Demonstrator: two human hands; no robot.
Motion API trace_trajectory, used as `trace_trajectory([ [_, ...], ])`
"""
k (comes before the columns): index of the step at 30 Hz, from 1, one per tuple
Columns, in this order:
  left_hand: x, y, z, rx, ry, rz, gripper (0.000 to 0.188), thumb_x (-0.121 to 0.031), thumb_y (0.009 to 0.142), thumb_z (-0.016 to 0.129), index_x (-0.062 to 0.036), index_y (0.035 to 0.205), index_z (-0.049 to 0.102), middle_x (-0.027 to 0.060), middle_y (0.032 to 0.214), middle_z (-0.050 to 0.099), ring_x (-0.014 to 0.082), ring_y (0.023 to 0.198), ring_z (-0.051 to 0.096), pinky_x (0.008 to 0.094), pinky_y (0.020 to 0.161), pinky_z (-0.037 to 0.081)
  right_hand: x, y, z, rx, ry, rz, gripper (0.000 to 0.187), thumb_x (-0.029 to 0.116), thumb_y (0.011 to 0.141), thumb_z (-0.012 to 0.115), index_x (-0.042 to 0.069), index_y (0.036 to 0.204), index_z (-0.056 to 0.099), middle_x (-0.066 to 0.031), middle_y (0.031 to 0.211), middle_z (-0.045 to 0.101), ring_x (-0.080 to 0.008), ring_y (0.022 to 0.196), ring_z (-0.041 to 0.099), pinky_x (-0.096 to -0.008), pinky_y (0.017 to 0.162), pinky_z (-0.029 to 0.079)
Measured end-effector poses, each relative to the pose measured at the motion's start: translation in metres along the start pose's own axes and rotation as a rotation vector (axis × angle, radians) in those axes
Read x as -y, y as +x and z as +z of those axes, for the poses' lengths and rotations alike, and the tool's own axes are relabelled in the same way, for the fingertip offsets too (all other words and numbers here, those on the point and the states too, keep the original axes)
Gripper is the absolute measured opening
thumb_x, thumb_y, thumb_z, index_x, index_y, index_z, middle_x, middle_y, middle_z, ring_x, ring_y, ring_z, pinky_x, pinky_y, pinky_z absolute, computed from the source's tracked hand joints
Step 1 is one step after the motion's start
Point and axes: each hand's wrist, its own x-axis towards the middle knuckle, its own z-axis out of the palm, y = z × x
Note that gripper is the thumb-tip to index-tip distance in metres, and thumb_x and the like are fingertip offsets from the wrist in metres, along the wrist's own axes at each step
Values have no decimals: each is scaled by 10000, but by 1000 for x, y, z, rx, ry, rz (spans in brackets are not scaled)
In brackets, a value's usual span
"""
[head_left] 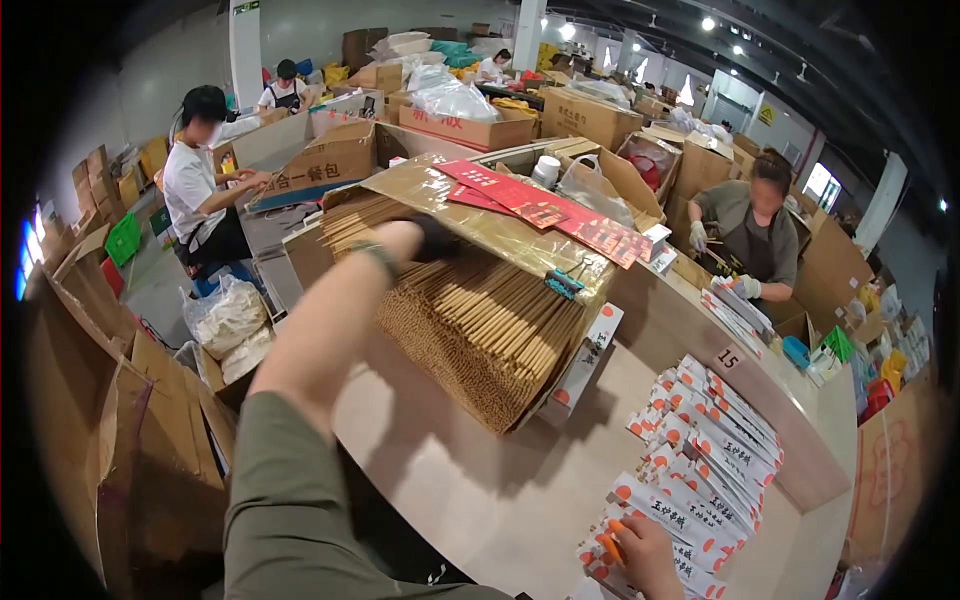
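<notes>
My left hand (432, 240), in a black glove, reaches in under the cardboard flap of a carton packed with thin wooden chopsticks (500, 310). Its fingers are hidden by the flap and the glove's dark shape. The cardboard flap (400, 186) carries red printed cards (560, 215) and a teal clip (563, 284) at its edge. Lower right, my bare right hand (648, 558) rests on a spread pile of white paper sleeves (700, 450) with orange-red dots. Orange coverings show on its fingertips, closed at the edge of a sleeve.
Across the low partition (735, 365) a gloved person (745, 220) handles thin sticks. Two more people work at the far left. Open cardboard boxes (160, 470) stand beside my left arm. A white bottle (546, 171) stands behind the carton, and a plastic bag (225, 315) sits on the left.
</notes>
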Motion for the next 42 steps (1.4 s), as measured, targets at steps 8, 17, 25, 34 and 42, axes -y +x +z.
trace_trajectory([
  [8, 165, -130, 102, -1358, -921, -837, 646, -543, 948, 423, -62, 1379, 428, 196, 1405, 439, 331, 1296, 415, 399, 1051, 325, -4, -19, 1, -60, -21, 55, 197, 169, 740, 740, 40, 869, 663, -98, 829, 653, -295, 731, 618, -391, 658, 490],
  [17, 111, -57, 89, -1332, -1397, -711, 681, -585, 924, 449, -59, 1357, 454, 200, 1346, 501, 324, 1247, 473, 410, 1003, 377, 15, 2, -2, 15, 31, -29, 243, 155, 701, 737, 52, 904, 653, -87, 824, 637, -281, 728, 615, -376, 613, 484],
  [25, 112, -98, 72, -1480, -863, -1165, 696, -588, 895, 477, -61, 1350, 449, 227, 1237, 573, 386, 1113, 575, 433, 920, 463, 14, -10, 6, -16, 32, -55, 280, 169, 660, 775, 58, 881, 643, -83, 782, 622, -284, 677, 607, -379, 587, 493],
  [34, -152, -106, -34, -2, 41, -132, 806, -757, 778, 468, -16, 999, 692, 210, 1015, 671, 344, 961, 651, 404, 871, 496, 14, -50, 12, -81, 56, -23, 198, 168, 756, 732, 48, 890, 651, -80, 769, 619, -276, 678, 601, -377, 586, 488],
  [42, -138, -44, -27, 1, -228, -55, 449, -392, 872, 506, -117, 1214, 600, 153, 1268, 586, 327, 1175, 541, 379, 980, 419, 20, -54, 28, -57, 155, -81, 205, 183, 809, 699, 47, 956, 657, -76, 851, 643, -264, 763, 622, -365, 660, 501],
])
